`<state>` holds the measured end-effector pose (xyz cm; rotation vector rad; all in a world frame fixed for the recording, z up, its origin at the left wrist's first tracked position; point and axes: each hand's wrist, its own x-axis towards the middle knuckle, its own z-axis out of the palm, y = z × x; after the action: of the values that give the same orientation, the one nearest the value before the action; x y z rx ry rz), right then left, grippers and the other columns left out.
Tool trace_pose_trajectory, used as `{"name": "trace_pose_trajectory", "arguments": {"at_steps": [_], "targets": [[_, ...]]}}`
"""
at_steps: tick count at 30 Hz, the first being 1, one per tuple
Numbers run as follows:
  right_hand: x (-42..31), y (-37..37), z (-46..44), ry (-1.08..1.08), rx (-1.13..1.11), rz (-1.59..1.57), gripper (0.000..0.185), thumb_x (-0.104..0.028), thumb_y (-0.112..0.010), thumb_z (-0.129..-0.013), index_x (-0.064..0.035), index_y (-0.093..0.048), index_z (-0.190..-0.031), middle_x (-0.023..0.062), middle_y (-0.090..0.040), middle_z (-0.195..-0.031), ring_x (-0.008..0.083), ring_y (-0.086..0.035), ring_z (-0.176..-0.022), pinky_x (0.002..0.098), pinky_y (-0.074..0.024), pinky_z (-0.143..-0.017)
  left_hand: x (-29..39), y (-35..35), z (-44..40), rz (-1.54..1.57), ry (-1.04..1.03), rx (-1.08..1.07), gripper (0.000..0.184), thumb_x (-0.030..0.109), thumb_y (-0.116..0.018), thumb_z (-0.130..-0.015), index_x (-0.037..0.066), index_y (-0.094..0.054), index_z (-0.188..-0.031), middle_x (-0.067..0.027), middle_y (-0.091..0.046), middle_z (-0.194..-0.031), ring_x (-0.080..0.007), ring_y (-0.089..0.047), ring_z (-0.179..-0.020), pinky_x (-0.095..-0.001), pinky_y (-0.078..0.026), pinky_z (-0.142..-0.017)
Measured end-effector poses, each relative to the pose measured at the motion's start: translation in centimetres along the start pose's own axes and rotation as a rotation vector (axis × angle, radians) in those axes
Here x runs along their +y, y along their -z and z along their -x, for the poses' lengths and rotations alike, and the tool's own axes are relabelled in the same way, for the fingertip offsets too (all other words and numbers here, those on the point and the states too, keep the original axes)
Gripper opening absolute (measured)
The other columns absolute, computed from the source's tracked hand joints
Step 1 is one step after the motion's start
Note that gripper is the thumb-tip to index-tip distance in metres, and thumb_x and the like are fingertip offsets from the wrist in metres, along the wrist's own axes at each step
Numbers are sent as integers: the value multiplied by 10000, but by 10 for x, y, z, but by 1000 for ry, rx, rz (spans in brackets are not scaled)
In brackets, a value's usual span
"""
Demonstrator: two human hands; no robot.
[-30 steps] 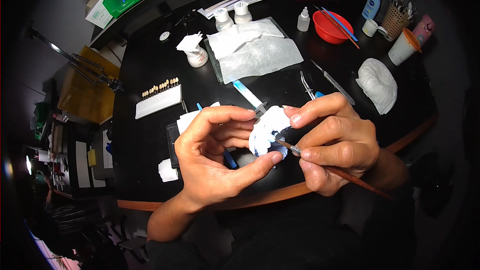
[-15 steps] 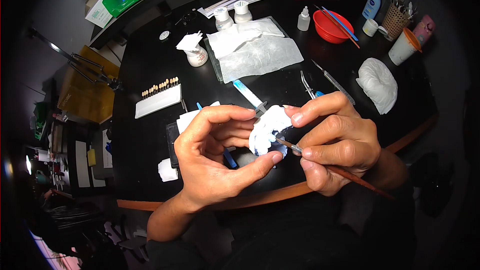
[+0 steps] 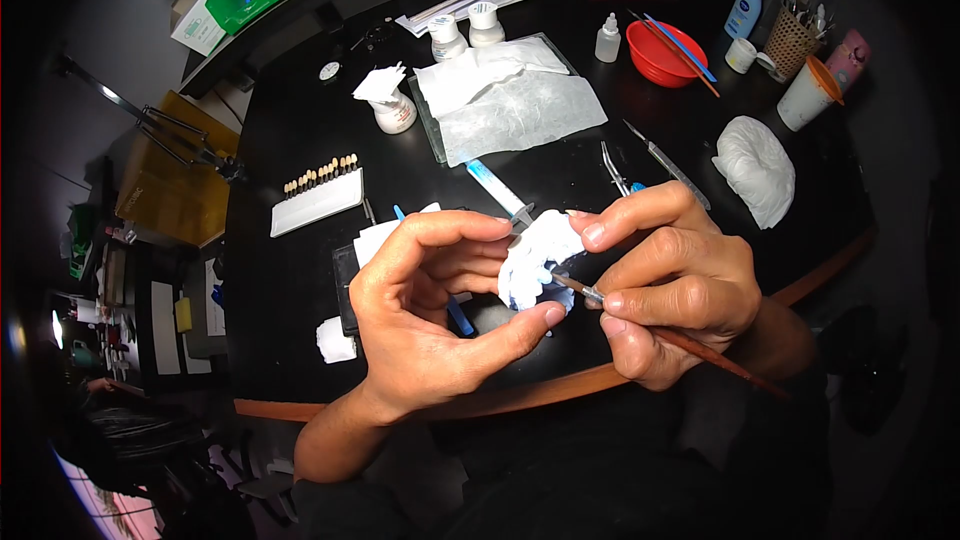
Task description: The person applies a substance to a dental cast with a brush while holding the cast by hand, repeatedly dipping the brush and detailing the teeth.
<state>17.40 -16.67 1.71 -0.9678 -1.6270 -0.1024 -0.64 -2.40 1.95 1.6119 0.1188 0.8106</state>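
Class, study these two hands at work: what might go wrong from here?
First, the white model, held up in the left hand, might slip and drop. Second, a jerk of the right hand could make the brown-handled tool, its tip at the model, mark it.

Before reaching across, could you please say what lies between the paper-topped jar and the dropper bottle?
In the head view, white sheets lie between the paper-topped jar and dropper bottle.
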Motion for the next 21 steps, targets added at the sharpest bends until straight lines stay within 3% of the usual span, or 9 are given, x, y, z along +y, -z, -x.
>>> {"name": "trace_pose_trajectory", "arguments": {"at_steps": [6, 10, 13, 15, 21], "targets": [[-1, 2, -1, -14, -34, 13, 169, 31, -670, -766, -36, -689, -921, 81, -658, -787, 305, -663, -1016, 492, -677, -903, -1, 0, 0, 9, -10, -9, 569, -72, -931, -734, -85, -628, -1215, -162, -726, -1080, -184, -766, -985, -300, -660, -872], [2, -1, -3, 44, 66, 5, 128, 46, -695, -705, -11, -684, -819, 92, -674, -746, 349, -725, -933, 391, -604, -718, -5, 0, 0, 20, -32, -24, 562, -86, -920, -743, -83, -627, -1222, -165, -715, -1120, -193, -755, -1042, -319, -654, -927], [0, 3, -4, 39, 34, 27, 132, 33, -692, -725, -19, -690, -846, 89, -675, -758, 344, -704, -966, 417, -619, -767, -9, 0, 1, 30, -39, -22, 553, -95, -913, -746, -80, -631, -1221, -158, -706, -1146, -196, -744, -1072, -330, -645, -965], [-2, 8, -4, 20, -28, 54, 147, 9, -682, -768, -32, -696, -908, 84, -678, -782, 333, -666, -1024, 470, -667, -879, -11, 0, 2, 13, -44, -13, 536, -99, -910, -744, -78, -642, -1208, -152, -705, -1147, -195, -740, -1079, -325, -640, -971], [-2, 6, -4, 15, -20, 72, 154, 13, -700, -735, -31, -715, -882, 84, -707, -778, 351, -692, -1015, 419, -622, -824, -12, 0, 1, -22, -80, -15, 501, -106, -909, -733, -70, -674, -1174, -147, -702, -1137, -181, -735, -1072, -300, -632, -961]]}}
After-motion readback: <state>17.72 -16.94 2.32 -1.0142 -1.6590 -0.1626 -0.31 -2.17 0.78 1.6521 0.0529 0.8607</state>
